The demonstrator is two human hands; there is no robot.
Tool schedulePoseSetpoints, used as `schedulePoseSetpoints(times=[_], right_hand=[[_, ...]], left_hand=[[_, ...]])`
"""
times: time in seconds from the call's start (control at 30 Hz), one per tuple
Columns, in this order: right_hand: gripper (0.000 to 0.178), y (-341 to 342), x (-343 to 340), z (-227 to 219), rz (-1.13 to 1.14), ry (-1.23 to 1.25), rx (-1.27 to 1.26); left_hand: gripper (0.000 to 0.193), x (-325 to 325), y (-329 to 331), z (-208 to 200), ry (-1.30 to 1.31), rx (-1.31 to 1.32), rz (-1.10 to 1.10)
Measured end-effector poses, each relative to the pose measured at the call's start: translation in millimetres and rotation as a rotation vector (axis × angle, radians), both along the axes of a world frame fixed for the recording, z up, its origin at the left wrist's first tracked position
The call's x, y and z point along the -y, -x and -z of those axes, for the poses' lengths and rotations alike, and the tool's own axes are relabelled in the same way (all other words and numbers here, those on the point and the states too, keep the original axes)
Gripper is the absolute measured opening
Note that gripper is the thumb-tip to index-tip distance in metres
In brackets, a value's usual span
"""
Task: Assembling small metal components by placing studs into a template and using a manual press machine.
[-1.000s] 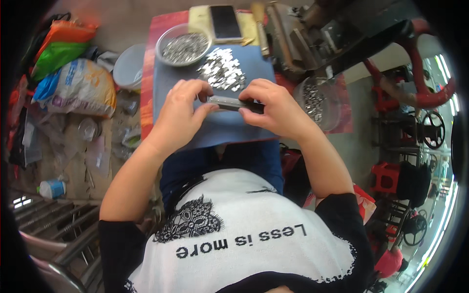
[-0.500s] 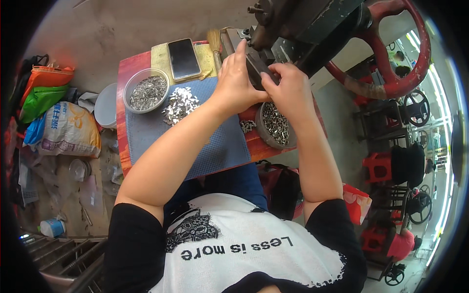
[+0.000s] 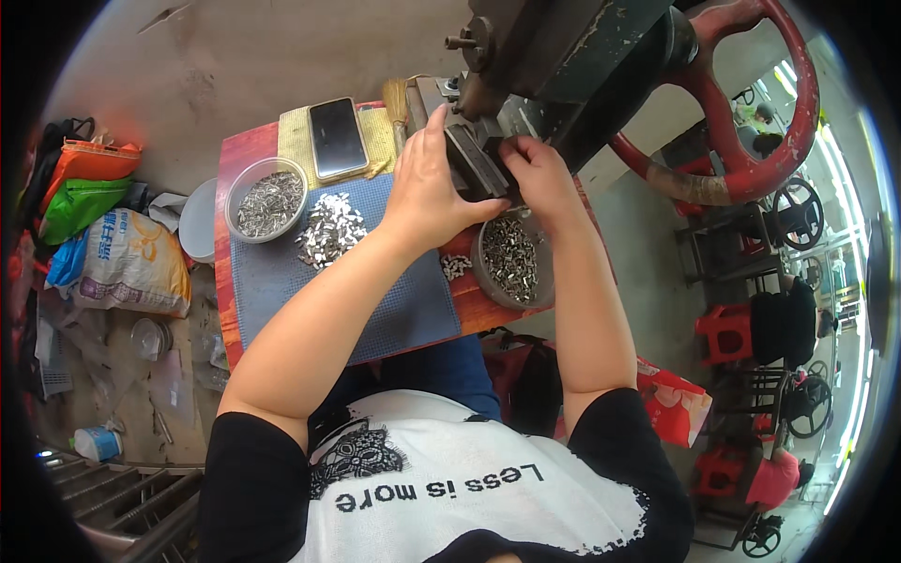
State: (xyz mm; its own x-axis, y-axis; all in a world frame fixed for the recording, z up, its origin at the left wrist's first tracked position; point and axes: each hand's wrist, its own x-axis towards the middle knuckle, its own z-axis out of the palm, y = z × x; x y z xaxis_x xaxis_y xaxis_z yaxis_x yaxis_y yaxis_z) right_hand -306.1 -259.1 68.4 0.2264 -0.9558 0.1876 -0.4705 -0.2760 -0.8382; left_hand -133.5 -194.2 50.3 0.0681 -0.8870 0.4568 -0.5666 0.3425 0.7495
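Since a second ago, when both hands worked over the blue mat [image 3: 394, 300], the left hand [image 3: 427, 183] and right hand [image 3: 535, 174] have moved far-right, pinching a dark metal holder [image 3: 479, 164] at the press [image 3: 563, 56], apparently loading it

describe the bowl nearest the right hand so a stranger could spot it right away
Start at the dark press with the red handwheel, then drop to the red table under the right hand. The round bowl sits at the table's right edge, just below that hand. Unlike the clear tub on the far left, it is dark-walled.
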Motion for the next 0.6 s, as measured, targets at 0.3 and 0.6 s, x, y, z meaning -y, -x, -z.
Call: schedulePoseSetpoints(times=[0.3,0.6], right_hand=[[0.044,17.8,-2.9,4.1,0.301,0.127,-0.035],[0.023,142.2,26.2,-36.4,0.567,0.76,0.847]], left_hand=[[0.138,0.9,6.4,-9.3,-0.026,-0.013,-0.02],[0.14,1.6,2.3,-4.2,-0.042,-0.051,0.005]])
